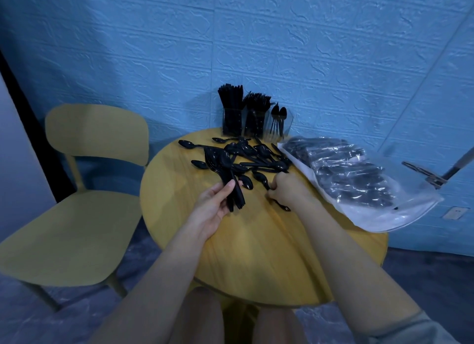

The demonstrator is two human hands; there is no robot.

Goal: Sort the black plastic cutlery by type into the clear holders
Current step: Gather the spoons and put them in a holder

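Round wooden table, glossy black spoons

Left hand grips stacked spoons; right hand pinches one spoon.

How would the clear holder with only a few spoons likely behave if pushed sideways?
The spoon holder probably slides easily, being thin clear plastic and nearly empty. It may tip, since its spoons stand tall above the rim, near the table edge.

Small staged room, likely a studio corner: blue embossed wall panels, round yellow bench, matching chair, clamp stand.
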